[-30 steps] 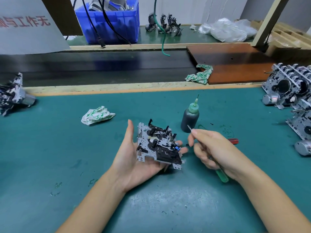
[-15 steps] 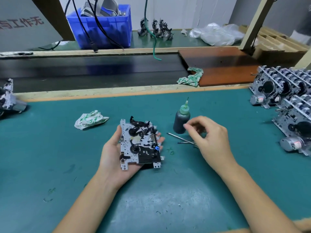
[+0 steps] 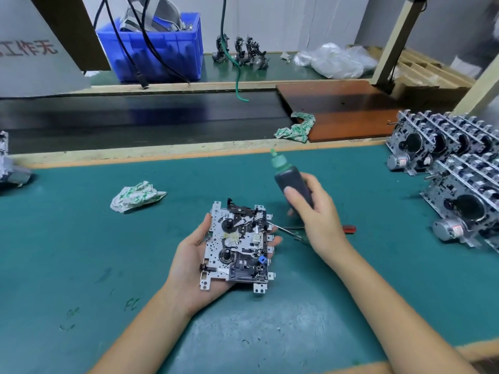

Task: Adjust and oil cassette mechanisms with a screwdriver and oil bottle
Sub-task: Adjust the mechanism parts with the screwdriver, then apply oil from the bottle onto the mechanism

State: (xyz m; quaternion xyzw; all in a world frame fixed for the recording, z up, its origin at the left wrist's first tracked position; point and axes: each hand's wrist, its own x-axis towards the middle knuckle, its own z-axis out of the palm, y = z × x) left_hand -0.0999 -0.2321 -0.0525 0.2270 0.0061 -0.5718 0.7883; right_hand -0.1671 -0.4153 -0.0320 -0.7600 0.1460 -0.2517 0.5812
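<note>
Oiling stage, no oil yet applied: the left hand (image 3: 194, 261), palm up with fingers relaxed, cradles the cassette mechanism (image 3: 237, 248), its gears and levers exposed, while the right hand (image 3: 314, 211) grips the dark, green-capped oil bottle (image 3: 290, 179) aloft, above the laid-down screwdriver (image 3: 348, 229).

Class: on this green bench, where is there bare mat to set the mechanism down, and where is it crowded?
Bare mat lies left of the left hand, below the crumpled rag. More lies between the right hand and the stacked mechanisms. Crowded: around the screwdrivers and that right-edge stack.
</note>
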